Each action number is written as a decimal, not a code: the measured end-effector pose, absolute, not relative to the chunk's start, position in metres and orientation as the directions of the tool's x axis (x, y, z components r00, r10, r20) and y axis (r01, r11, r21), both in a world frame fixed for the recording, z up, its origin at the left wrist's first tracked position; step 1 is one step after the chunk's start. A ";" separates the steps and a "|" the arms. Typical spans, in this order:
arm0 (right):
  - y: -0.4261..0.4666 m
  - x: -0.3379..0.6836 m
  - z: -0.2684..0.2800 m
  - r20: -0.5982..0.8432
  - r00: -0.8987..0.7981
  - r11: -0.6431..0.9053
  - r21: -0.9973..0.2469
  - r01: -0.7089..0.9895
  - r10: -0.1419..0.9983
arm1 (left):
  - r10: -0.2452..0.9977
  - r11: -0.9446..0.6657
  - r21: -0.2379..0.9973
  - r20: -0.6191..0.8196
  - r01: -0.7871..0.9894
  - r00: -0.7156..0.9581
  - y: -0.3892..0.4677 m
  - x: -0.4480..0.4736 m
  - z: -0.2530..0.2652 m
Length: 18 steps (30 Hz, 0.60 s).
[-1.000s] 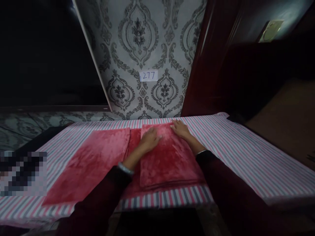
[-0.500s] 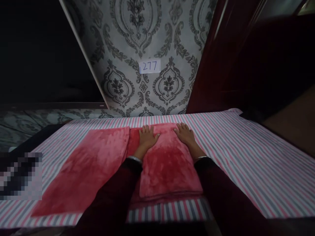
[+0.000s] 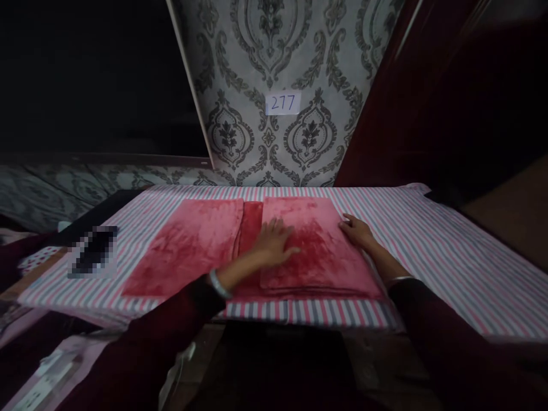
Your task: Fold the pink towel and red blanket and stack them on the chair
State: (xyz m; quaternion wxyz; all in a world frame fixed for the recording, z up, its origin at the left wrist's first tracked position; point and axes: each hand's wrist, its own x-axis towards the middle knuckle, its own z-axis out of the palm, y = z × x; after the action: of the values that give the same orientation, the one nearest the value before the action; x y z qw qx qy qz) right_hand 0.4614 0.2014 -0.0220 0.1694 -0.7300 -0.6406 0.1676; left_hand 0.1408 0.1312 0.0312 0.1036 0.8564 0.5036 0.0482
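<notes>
A plush red and pink blanket [image 3: 306,251] lies on the striped cloth, both sides folded inward in layers. A narrow darker red strip [image 3: 250,222] shows between the left folded panel [image 3: 188,245] and the right one. My left hand [image 3: 274,242], slightly blurred, rests open over the left part of the right panel, its fingers spread. At that panel's right edge is my right hand [image 3: 358,231], with thumb and fingers apart and a little bent. Neither hand holds the blanket in a closed grip.
A pink, grey and white striped cloth [image 3: 428,245] covers the table. A pixelated dark object [image 3: 93,252] lies to the left. Behind are a large dark screen [image 3: 94,80], patterned wallpaper with a paper marked 277 [image 3: 283,103], and a dark red panel [image 3: 385,125].
My left hand has slid from the panel's far edge toward me. My right hand has shifted onto the right edge. The camera view has moved, showing more floor in front of the table.
</notes>
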 end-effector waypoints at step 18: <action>0.133 0.464 -0.018 -0.183 0.161 -0.221 -0.937 0.269 0.970 | 0.860 -0.472 0.465 0.057 0.749 0.507 0.046 0.074 0.027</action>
State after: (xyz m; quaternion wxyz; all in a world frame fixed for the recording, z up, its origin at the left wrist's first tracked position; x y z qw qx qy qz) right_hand 0.4639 0.1325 -0.0179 0.4010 -0.6478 -0.4780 0.4371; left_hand 0.0738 0.0462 0.0272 0.1947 0.8459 0.4755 0.1430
